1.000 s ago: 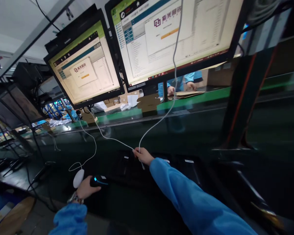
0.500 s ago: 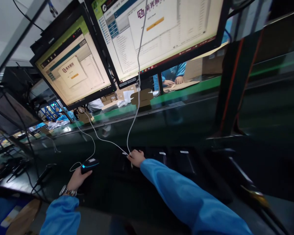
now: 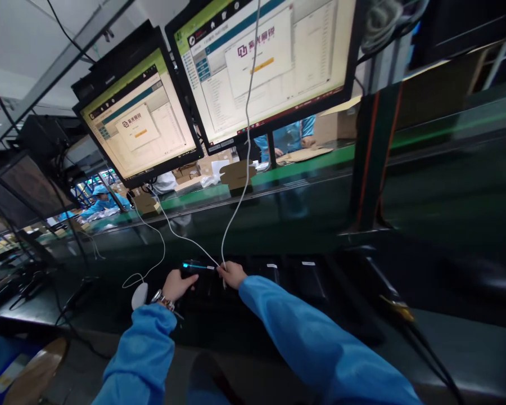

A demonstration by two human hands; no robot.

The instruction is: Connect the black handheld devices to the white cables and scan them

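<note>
My left hand [image 3: 177, 285], with a watch at the wrist, is closed around the near side of a dark device [image 3: 196, 266] with a lit blue strip and a small white label. Just right of it, my right hand [image 3: 233, 274] pinches the ends of two white cables [image 3: 224, 247], close to the device's label end. One cable comes down past the large monitor, the other from the left. Dark flat devices with white labels [image 3: 271, 272] [image 3: 310, 279] lie to the right of my right hand. A white mouse [image 3: 140, 296] rests beside my left wrist.
Two lit monitors [image 3: 141, 124] [image 3: 274, 62] hang above the dark bench [image 3: 257, 222]. A dark upright post [image 3: 369, 163] stands at right, with black cables [image 3: 417, 337] below it. Beyond the green-edged line, co-workers in blue [image 3: 293, 138] handle cardboard.
My left hand has moved right with the dark device, bringing it beside the cable ends, and the white mouse now shows. My right hand still holds the cables; the camera view has shifted.
</note>
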